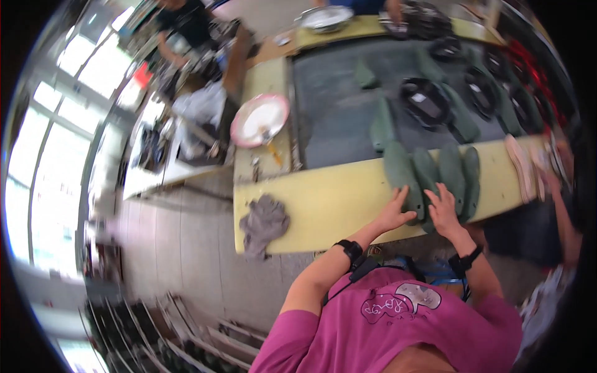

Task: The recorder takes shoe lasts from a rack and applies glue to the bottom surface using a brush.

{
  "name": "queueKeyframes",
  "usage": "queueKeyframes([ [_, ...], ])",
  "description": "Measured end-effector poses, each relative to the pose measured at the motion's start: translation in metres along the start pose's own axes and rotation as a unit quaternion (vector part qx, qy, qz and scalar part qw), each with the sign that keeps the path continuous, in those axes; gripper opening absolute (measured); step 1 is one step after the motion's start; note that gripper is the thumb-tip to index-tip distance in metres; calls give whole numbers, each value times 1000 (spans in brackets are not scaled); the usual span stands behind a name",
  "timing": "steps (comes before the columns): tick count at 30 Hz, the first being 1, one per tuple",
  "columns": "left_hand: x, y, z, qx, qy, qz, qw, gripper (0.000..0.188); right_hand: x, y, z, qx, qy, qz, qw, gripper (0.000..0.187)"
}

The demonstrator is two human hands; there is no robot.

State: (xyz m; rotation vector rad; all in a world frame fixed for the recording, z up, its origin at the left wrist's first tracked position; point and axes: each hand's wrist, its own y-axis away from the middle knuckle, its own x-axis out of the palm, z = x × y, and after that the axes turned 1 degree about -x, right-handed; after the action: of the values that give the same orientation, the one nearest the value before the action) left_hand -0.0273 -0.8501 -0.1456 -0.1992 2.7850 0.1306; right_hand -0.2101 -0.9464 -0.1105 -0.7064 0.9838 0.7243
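Head view: four green soles [435,177] lie side by side at the yellow table [323,205] edge; left hand [396,211] flat on the leftmost, fingers spread; right hand [443,208] flat on the middle ones, fingers spread; neither grips. More soles [380,121] and black moulds [426,102] wait on the dark mat [329,105]; judged early in the batch.

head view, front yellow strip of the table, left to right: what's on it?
Grey rag → left hand resting on the leftmost of a row of dark green sole-shaped pieces → right hand on the same row → pale pink sole-shaped pieces near the right end.
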Motion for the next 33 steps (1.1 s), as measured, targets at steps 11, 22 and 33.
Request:
queueKeyframes([
  [11,-73,147,22,-144,70,-180,971,54,-7,-36,103,-174,-134,9,975,46],
  [22,-143,387,20,-151,5,-472,868,39,82,-12,299,-414,-208,173,869,45],
  [33,-300,690,-101,-182,-339,-637,668,29,156,46,509,-597,-254,311,694,49],
])
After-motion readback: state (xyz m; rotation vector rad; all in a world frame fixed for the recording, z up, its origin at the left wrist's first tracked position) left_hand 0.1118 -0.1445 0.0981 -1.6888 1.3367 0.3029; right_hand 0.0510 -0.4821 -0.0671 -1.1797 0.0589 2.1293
